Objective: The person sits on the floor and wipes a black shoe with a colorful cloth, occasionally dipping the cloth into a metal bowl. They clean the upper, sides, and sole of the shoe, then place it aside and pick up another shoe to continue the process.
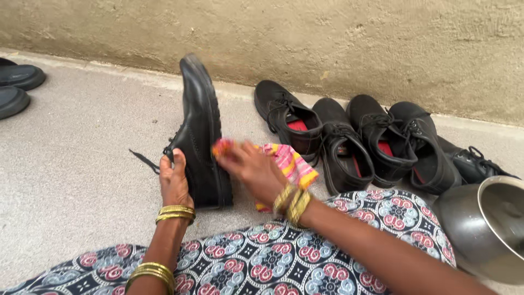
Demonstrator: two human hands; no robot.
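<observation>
A black lace-up shoe stands on its heel on the grey floor, toe pointing up. My left hand grips it from the laced side near the heel. My right hand holds a pink, yellow and orange striped cloth and presses it against the shoe's sole side. The hand is blurred. Gold bangles sit on both wrists.
Several black lace-up shoes with red insoles line the rough wall at the right. A steel pot lies at the lower right. Two dark shoes sit at the far left. My patterned skirt covers the foreground.
</observation>
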